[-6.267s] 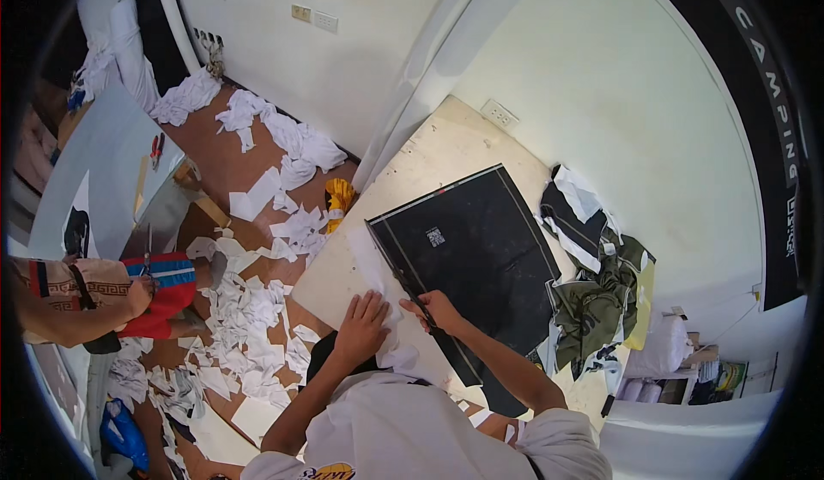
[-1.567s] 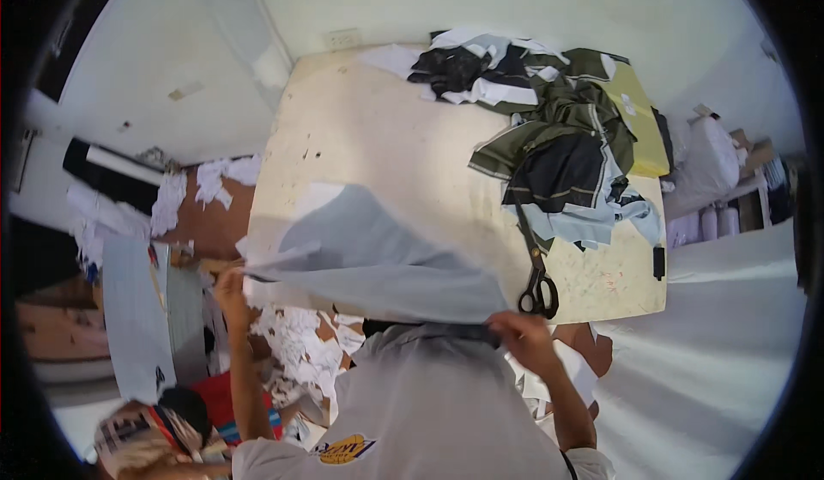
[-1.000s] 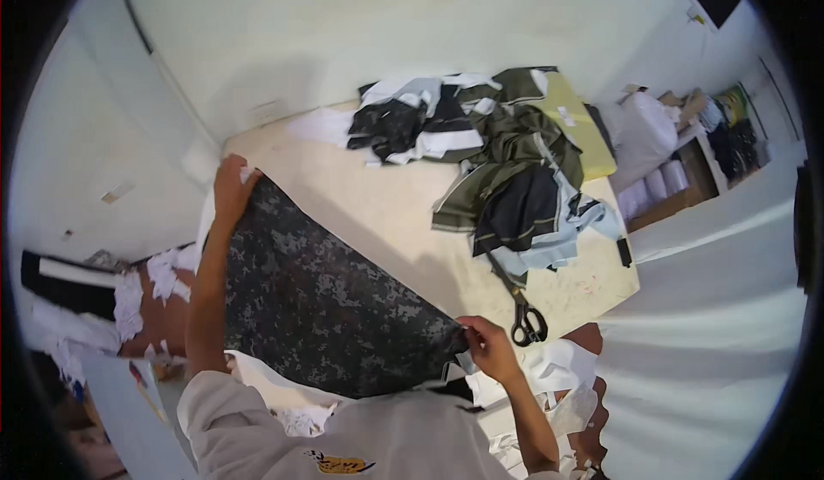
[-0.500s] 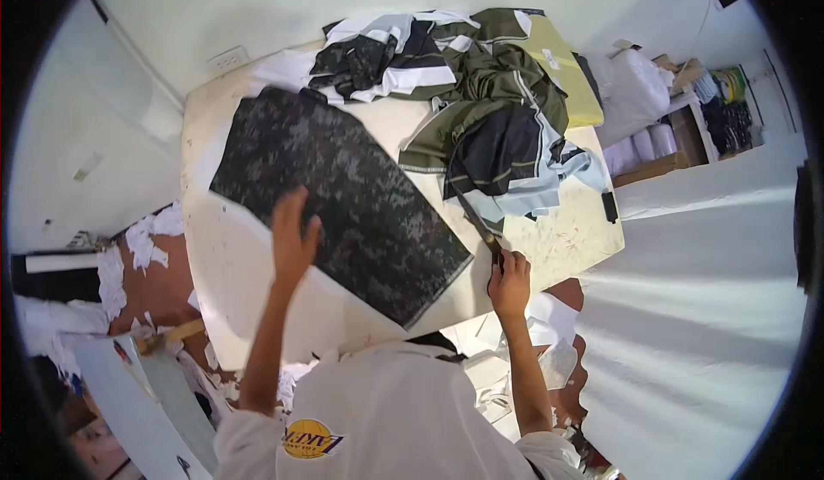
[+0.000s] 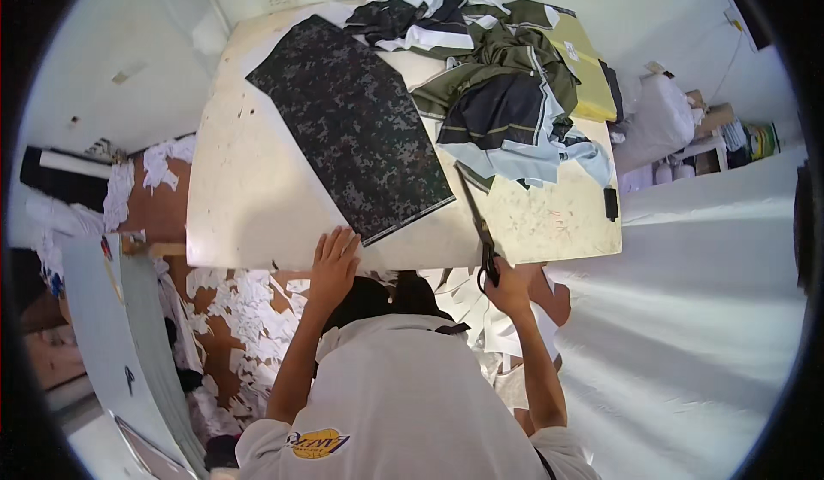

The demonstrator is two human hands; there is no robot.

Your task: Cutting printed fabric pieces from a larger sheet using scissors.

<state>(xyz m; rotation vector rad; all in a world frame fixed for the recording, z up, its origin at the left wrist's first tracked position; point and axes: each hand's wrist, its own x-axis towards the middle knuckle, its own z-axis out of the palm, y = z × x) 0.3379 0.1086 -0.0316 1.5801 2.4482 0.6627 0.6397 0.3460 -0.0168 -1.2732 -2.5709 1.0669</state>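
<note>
One camouflage cloth [image 5: 360, 128], held up a second ago, now lies flat on the pale surface [image 5: 232, 197].
Left hand [image 5: 334, 263] lies flat, fingers slightly spread, just beside its lower corner; right hand [image 5: 505, 288] grips black scissors [image 5: 483, 238] by the handles. White scraps [image 5: 257, 308] litter the floor [image 5: 154, 207].

At 7 o'clock from the middle of the view, dark purple lettering is carried slantwise across a yellow ball-shaped emblem [image 5: 324, 445] on the pale shirt [image 5: 412, 385], with the finer print too small to be read. Between 1 and 2 o'clock, a small white label [image 5: 571, 51] is noted on the yellow package [image 5: 596, 90], its content illegible. At 3 o'clock, faint reddish hand-drawn marks [image 5: 560, 220] are borne by the cream tabletop [image 5: 240, 171], and no certain characters can be made out.
</note>
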